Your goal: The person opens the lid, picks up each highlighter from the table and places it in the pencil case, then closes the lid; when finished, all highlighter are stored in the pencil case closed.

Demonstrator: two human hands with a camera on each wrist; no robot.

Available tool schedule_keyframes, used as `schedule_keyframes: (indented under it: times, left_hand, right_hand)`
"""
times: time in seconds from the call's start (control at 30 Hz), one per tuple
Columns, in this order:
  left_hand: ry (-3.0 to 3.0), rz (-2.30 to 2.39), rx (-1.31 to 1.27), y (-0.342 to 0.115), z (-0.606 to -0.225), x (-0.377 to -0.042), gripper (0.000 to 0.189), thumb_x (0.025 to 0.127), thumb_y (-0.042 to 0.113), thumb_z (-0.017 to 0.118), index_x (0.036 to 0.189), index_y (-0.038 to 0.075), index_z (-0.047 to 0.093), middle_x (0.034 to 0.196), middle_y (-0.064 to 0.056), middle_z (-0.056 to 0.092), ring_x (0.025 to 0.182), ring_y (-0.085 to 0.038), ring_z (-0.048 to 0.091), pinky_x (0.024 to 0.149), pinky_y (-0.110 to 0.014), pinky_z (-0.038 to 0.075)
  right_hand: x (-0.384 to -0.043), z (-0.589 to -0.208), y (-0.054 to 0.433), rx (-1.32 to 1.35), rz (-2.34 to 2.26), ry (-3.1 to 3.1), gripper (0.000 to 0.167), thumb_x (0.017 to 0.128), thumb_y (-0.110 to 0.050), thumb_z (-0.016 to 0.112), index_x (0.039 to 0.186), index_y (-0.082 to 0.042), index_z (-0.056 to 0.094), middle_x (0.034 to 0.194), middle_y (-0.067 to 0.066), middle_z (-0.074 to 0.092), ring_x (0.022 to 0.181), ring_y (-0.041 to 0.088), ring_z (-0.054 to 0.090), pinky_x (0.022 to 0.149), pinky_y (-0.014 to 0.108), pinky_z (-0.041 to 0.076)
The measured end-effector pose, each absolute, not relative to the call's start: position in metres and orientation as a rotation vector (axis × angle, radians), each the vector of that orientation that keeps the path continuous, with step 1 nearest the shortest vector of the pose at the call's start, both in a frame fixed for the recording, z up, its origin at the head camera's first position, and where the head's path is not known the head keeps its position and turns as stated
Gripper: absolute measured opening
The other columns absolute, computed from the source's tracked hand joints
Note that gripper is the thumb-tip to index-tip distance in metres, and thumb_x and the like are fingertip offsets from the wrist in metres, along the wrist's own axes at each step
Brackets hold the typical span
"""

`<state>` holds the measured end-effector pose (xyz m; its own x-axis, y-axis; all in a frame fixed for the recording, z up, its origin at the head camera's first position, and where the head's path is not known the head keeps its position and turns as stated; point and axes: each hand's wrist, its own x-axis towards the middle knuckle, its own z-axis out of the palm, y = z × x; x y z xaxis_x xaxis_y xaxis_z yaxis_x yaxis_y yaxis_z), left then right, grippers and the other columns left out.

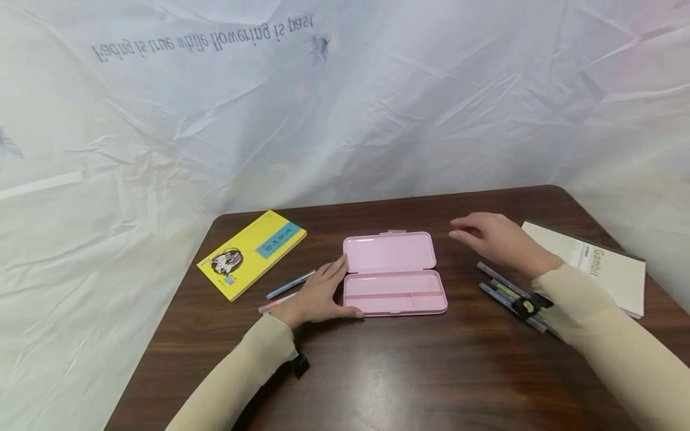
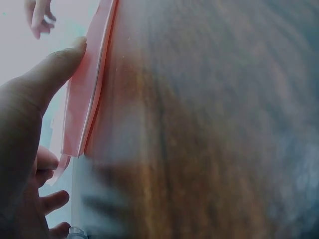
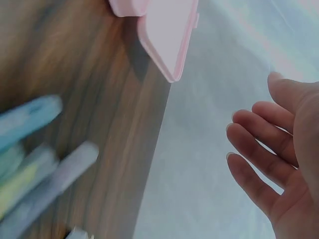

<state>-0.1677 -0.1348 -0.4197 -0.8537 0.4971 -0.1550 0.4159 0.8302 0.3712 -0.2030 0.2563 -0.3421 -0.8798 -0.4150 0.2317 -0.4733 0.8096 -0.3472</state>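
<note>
A pink pencil case (image 1: 396,284) lies with its lid (image 1: 389,252) laid back on the dark wooden table; its divided compartments hold nothing. My left hand (image 1: 318,296) rests along the case's left side, thumb at the front edge and fingers by the hinge and lid. In the left wrist view the thumb (image 2: 60,64) touches the pink case wall (image 2: 82,109). Raised to the right of the case, my right hand (image 1: 493,239) holds nothing; its fingers (image 3: 261,144) are loosely bent in the right wrist view.
Several pens (image 1: 507,293) lie beneath the right forearm, beside a cream notebook (image 1: 609,269). Left of the case are a blue pen (image 1: 290,285), a pinkish pen (image 1: 275,303) partly behind the left hand, and a yellow book (image 1: 250,254). A pale printed curtain (image 1: 345,120) hangs behind the table.
</note>
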Motion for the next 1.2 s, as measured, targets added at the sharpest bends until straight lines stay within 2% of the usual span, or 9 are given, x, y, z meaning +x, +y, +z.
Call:
schedule_keyframes:
  times: [0.17,0.33,0.57,0.77,0.9,1.03,1.2]
  left_hand:
    - [2.751,0.496,0.723,-0.133,-0.421,-0.166,0.122,0.074,0.081,0.063,0.161,0.016,0.007,0.168,0.007,-0.002,0.153,-0.027,0.011,0.119,-0.057,0.015]
    - [2.751,0.491,0.715,-0.130,-0.424,-0.165,0.121,0.074,0.081,0.063,0.161,0.017,0.008,0.168,0.008,-0.001,0.152,-0.027,0.012,0.119,-0.057,0.015]
    - [2.755,0.499,0.694,-0.132,-0.426,-0.163,0.122,0.073,0.082,0.063,0.161,0.018,0.009,0.168,0.008,0.000,0.152,-0.028,0.012,0.119,-0.059,0.015]
    - [2.753,0.525,0.696,-0.134,-0.425,-0.163,0.123,0.072,0.083,0.063,0.161,0.018,0.009,0.168,0.009,-0.001,0.152,-0.028,0.012,0.119,-0.059,0.015]
    - [2.759,0.538,0.703,-0.134,-0.423,-0.165,0.123,0.072,0.083,0.063,0.161,0.018,0.009,0.168,0.009,-0.002,0.152,-0.028,0.011,0.119,-0.057,0.015]
    - [2.768,0.517,0.699,-0.135,-0.422,-0.165,0.123,0.072,0.084,0.063,0.161,0.018,0.009,0.168,0.009,-0.002,0.152,-0.028,0.010,0.119,-0.056,0.015]
    - [2.765,0.521,0.695,-0.137,-0.422,-0.165,0.123,0.072,0.083,0.063,0.161,0.019,0.009,0.168,0.009,-0.003,0.153,-0.028,0.010,0.119,-0.057,0.014]
  right_hand:
    - [-0.167,-0.339,0.280,0.708,0.514,-2.866,0.041,0.097,-0.032,0.067,0.125,-0.003,0.068,0.115,0.014,0.071,0.103,0.031,0.067,0.088,0.054,0.051]
    - [-0.135,-0.343,0.308,0.632,0.489,-2.915,0.045,0.096,-0.036,0.067,0.128,-0.004,0.066,0.110,0.007,0.071,0.104,0.029,0.066,0.085,0.053,0.050]
    - [-0.105,-0.363,0.330,0.598,0.423,-2.854,0.037,0.090,-0.029,0.076,0.118,-0.007,0.072,0.094,-0.006,0.069,0.083,0.014,0.065,0.069,0.041,0.053]
    - [-0.084,-0.388,0.334,0.578,0.433,-2.851,0.035,0.084,-0.027,0.081,0.110,-0.005,0.075,0.086,-0.011,0.064,0.071,-0.004,0.052,0.058,0.029,0.047]
    - [-0.072,-0.402,0.336,0.556,0.435,-2.792,0.037,0.078,-0.027,0.085,0.106,-0.004,0.076,0.086,-0.010,0.065,0.070,-0.005,0.049,0.057,0.028,0.044]
    - [-0.064,-0.412,0.338,0.568,0.448,-2.695,0.036,0.070,-0.023,0.090,0.099,-0.007,0.077,0.083,-0.011,0.063,0.069,-0.005,0.049,0.057,0.020,0.041]
    - [-0.058,-0.418,0.342,0.560,0.454,-2.664,0.033,0.066,-0.021,0.092,0.093,-0.009,0.077,0.078,-0.016,0.058,0.067,-0.006,0.045,0.056,0.016,0.037]
